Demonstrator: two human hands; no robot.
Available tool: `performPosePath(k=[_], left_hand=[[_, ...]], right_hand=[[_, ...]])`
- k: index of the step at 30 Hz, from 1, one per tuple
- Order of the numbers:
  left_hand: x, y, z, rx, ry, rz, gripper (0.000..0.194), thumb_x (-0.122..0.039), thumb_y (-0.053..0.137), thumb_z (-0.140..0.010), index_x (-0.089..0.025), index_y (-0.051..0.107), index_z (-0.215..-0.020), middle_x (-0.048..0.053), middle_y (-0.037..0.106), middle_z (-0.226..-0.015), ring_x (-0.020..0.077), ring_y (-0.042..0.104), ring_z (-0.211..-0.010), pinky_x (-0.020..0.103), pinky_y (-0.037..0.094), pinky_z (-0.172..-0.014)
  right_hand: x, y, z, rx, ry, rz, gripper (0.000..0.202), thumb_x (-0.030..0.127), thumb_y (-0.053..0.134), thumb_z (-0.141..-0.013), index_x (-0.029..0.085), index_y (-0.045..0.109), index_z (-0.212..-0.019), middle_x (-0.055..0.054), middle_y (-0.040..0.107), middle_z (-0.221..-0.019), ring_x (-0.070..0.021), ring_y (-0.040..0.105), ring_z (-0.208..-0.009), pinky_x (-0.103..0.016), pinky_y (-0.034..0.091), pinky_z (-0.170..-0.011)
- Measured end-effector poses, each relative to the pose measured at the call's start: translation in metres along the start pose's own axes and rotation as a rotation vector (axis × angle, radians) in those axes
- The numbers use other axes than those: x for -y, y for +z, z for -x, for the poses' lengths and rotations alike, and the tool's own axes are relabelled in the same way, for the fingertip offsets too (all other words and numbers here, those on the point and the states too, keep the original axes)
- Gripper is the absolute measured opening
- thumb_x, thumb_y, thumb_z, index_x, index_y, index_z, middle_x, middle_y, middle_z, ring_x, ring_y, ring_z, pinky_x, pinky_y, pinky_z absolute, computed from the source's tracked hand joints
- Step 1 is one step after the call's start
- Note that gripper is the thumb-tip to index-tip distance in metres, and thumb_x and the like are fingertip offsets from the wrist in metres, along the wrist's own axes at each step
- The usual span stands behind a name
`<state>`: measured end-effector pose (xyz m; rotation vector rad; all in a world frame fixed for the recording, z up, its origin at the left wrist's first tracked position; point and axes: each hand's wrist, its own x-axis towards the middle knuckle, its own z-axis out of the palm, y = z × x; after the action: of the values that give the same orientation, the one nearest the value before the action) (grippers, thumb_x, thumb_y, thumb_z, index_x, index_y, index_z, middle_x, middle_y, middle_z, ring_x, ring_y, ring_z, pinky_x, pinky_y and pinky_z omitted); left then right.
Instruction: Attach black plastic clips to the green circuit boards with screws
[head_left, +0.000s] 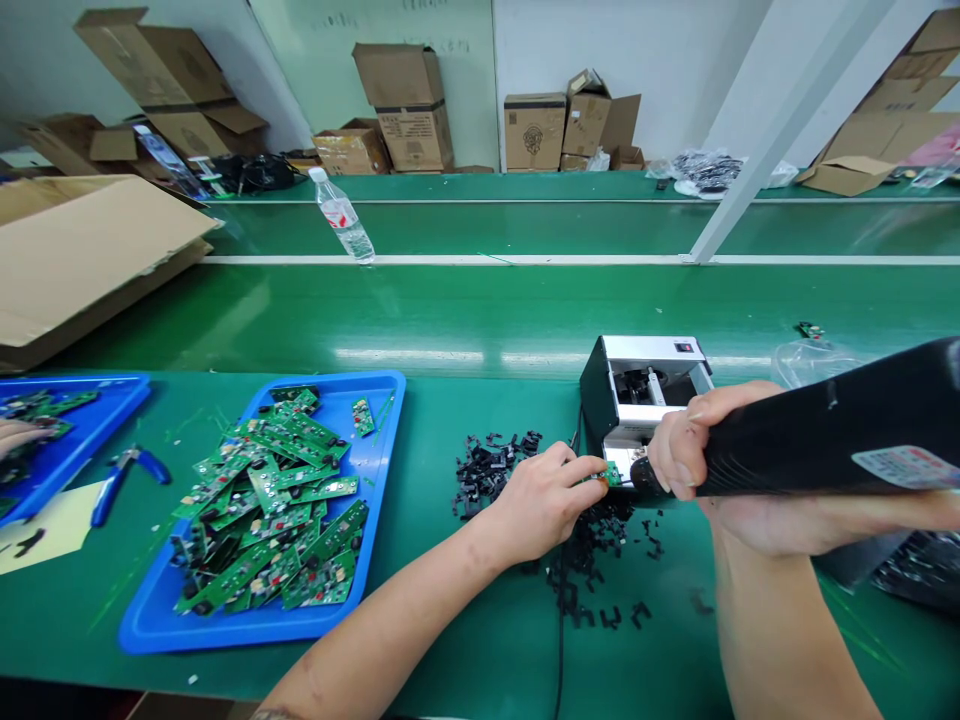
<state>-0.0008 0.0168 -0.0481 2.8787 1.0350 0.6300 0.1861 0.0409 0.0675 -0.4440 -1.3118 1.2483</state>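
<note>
My left hand (541,502) pinches a small green circuit board (613,474) at the front of a black-and-white screw feeder (649,348). My right hand (686,440) is wrapped round the front of a large black electric screwdriver (817,430), which comes in from the right. Its tip is close to the circuit board; whether they touch I cannot tell. Small black plastic parts (487,470) lie heaped beside my left hand, with more scattered below it. A blue tray (397,450) on the left holds many green circuit boards (277,500).
At the far left, another person's hand (19,436) reaches into a second blue tray (139,392). Blue-handled cutters (120,480) lie between the trays. A black cable (560,640) runs down the green table. A water bottle (341,215) and cardboard boxes (409,110) stand behind.
</note>
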Motion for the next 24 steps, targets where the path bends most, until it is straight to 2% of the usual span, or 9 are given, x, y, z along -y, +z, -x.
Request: performPosePath(k=[3, 6, 9, 11, 13, 15, 18, 21, 24], left_hand=[[0.001, 0.001, -0.001, -0.053, -0.011, 0.05, 0.021, -0.011, 0.049, -0.096, -0.02, 0.065, -0.106, 0.002, 0.066, -0.13, 0.0191, 0.054, -0.088, 0.031, 0.05, -0.073], [0.007, 0.001, -0.003, -0.129, -0.095, 0.217, 0.018, -0.016, 0.046, -0.101, -0.02, 0.064, -0.102, 0.004, 0.069, -0.119, 0.0174, 0.06, -0.091, 0.03, 0.051, -0.08], [0.022, 0.0, -0.005, -0.22, -0.351, 0.436, 0.013, -0.021, 0.049, -0.1, -0.02, 0.062, -0.101, 0.004, 0.07, -0.101, 0.0158, 0.064, -0.086, 0.028, 0.052, -0.08], [0.036, -0.001, -0.006, -0.249, -0.589, 0.492, 0.011, -0.024, 0.052, -0.098, -0.02, 0.062, -0.102, 0.003, 0.07, -0.095, 0.0159, 0.064, -0.079, 0.028, 0.052, -0.076], [0.056, 0.0, -0.009, -0.257, -0.769, 0.478, 0.013, -0.024, 0.053, -0.096, -0.02, 0.062, -0.104, 0.004, 0.07, -0.095, 0.0173, 0.065, -0.08, 0.03, 0.053, -0.078], [0.08, 0.004, -0.015, -0.284, -0.853, 0.447, 0.016, -0.02, 0.049, -0.094, -0.018, 0.061, -0.106, 0.007, 0.069, -0.099, 0.0199, 0.066, -0.088, 0.033, 0.054, -0.084], [0.122, 0.013, -0.032, -0.319, -0.937, 0.399, 0.027, -0.01, 0.044, -0.089, -0.015, 0.062, -0.109, 0.012, 0.066, -0.112, 0.0228, 0.066, -0.103, 0.039, 0.052, -0.097], [0.162, 0.016, -0.05, -0.325, -0.963, 0.352, 0.042, -0.003, 0.041, -0.083, -0.013, 0.061, -0.118, 0.016, 0.06, -0.128, 0.0244, 0.059, -0.122, 0.043, 0.046, -0.109], [0.187, 0.012, -0.055, -0.274, -0.912, 0.309, 0.056, 0.0, 0.045, -0.075, -0.016, 0.062, -0.126, 0.013, 0.051, -0.146, 0.0249, 0.046, -0.14, 0.043, 0.036, -0.119]], right_hand=[[0.006, -0.013, 0.001, -0.12, -0.017, -0.021, 0.07, 0.087, 0.063, -0.068, 0.024, 0.076, -0.097, 0.0, 0.061, -0.051, -0.0162, 0.048, -0.033, -0.03, 0.038, -0.032], [0.018, -0.035, 0.004, -0.376, 0.013, 0.047, 0.067, 0.083, 0.065, -0.068, 0.026, 0.073, -0.103, 0.001, 0.06, -0.058, -0.0146, 0.047, -0.038, -0.029, 0.037, -0.034], [0.021, -0.07, 0.012, -0.604, 0.187, 0.125, 0.063, 0.082, 0.065, -0.068, 0.027, 0.067, -0.098, 0.0, 0.06, -0.072, -0.0137, 0.049, -0.046, -0.03, 0.04, -0.038], [0.012, -0.095, 0.021, -0.7, 0.346, 0.245, 0.06, 0.081, 0.064, -0.067, 0.026, 0.062, -0.092, -0.001, 0.06, -0.08, -0.0139, 0.05, -0.049, -0.032, 0.044, -0.04], [-0.005, -0.117, 0.033, -0.757, 0.476, 0.426, 0.053, 0.069, 0.073, -0.064, 0.027, 0.053, -0.089, 0.0, 0.06, -0.081, -0.0154, 0.054, -0.052, -0.033, 0.049, -0.043], [-0.025, -0.134, 0.044, -0.772, 0.536, 0.549, 0.054, 0.057, 0.08, -0.06, 0.028, 0.047, -0.092, 0.002, 0.059, -0.075, -0.0177, 0.057, -0.052, -0.034, 0.051, -0.046], [-0.052, -0.148, 0.055, -0.725, 0.594, 0.754, 0.049, 0.055, 0.075, -0.067, 0.024, 0.051, -0.097, 0.0, 0.061, -0.07, -0.0231, 0.063, -0.058, -0.037, 0.053, -0.052], [-0.066, -0.154, 0.056, -0.643, 0.633, 1.019, 0.042, 0.051, 0.07, -0.073, 0.019, 0.061, -0.097, -0.01, 0.069, -0.081, -0.0305, 0.069, -0.079, -0.042, 0.056, -0.072], [-0.07, -0.155, 0.056, -0.528, 0.652, 1.248, 0.041, 0.048, 0.065, -0.077, 0.015, 0.068, -0.101, -0.019, 0.072, -0.096, -0.0371, 0.068, -0.098, -0.047, 0.052, -0.088]])
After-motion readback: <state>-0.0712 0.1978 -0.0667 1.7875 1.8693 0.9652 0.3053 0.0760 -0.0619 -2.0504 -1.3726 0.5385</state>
